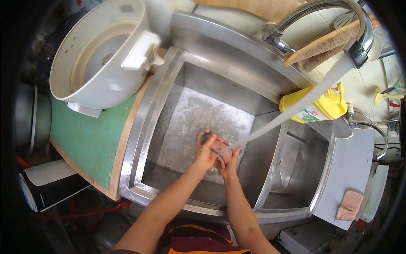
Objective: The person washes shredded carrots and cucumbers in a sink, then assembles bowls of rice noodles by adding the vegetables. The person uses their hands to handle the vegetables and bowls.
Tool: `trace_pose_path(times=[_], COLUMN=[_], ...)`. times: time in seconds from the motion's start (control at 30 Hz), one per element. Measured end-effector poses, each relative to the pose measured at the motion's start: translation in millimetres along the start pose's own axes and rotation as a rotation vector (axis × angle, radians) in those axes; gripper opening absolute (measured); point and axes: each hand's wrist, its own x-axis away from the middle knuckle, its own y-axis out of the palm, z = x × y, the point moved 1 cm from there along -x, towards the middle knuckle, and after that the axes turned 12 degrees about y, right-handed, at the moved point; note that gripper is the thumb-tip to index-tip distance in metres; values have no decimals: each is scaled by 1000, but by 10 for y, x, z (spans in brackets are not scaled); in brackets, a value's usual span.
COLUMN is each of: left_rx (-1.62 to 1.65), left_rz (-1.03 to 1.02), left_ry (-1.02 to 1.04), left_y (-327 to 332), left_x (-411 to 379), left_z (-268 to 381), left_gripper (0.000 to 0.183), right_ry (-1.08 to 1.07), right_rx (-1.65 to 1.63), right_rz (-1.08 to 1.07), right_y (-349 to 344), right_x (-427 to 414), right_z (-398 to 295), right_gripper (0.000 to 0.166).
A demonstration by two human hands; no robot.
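Both my hands are low over the large basin [203, 104] of a stainless steel sink, under running water. Between them is a soft pinkish piece [225, 155] with a dark grey edge; whether it is a cloth or something else I cannot tell. My left hand [205, 155] grips it from the left, with a dark patch [206, 137] showing at the fingers. My right hand [231, 166] holds its right side from below. A stream of water [285, 111] from the curved chrome faucet [356, 52] lands on the piece.
A large white pot-like container [127, 85] stands on the green board [85, 139] at left. A yellow jug [330, 104] sits behind the smaller basin [295, 165]. A brown towel [326, 44] hangs near the faucet. A pink cloth [350, 204] lies on the right-hand counter [345, 168].
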Motion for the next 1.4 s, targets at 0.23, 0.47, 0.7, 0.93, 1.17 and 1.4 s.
trace_pose_path(times=[0.23,0.47,0.7,0.93,1.17,1.4], left_rx=[-402,-105,-86,-750,-1111,-960], left_rz=[159,-74,-247,-165,-268,-454], left_ry=[-356,-546,-366,-9,303,365], left_y=[-705,-732,-357,290,-194,-3], left_x=[-594,-351,-104,65,295,661], left_z=[-355,-630,-419,-69,33,653], left_gripper=[42,45,29,37,23,16], right_ry=[-706,-928,-406,-390,93,-52], right_rx=[1222,1523,1485,498,-80,-222], right_rz=[398,631,491,860,-103,193], right_y=[679,804,246,-27,407,-38], right_x=[79,-37,-95,97,-27,-670], right_z=[330,-86,-356,-93,24,-98], right_gripper=[31,28,39,53,39,29])
